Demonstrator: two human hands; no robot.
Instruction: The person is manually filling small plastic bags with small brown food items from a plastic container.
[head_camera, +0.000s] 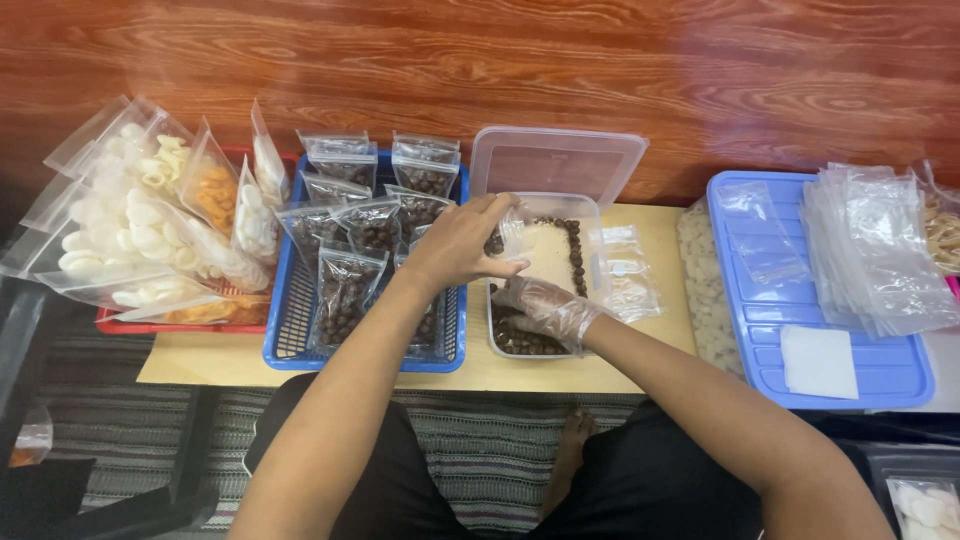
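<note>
The small clear bag (512, 236) is hanging over the clear tub (590, 215) of brown balls (520, 338), pinched at its mouth by the bare left hand (462, 245). At its 6 o'clock, the gloved right hand (545, 308) is cupping, fingers curled into the balls. Filling seems underway; next needs a steady lift into the bag. At 9 o'clock, a blue basket (285, 330) is holding filled bags.

1. My left hand (455, 245), bare, holds a small clear bag (512, 237) open over the clear tub (590, 215).
2. My right hand (545, 308), in a thin plastic glove, rests in the tub among brown balls (573, 250).
3. Filled bags stand in the blue basket (285, 330) beside it.
</note>
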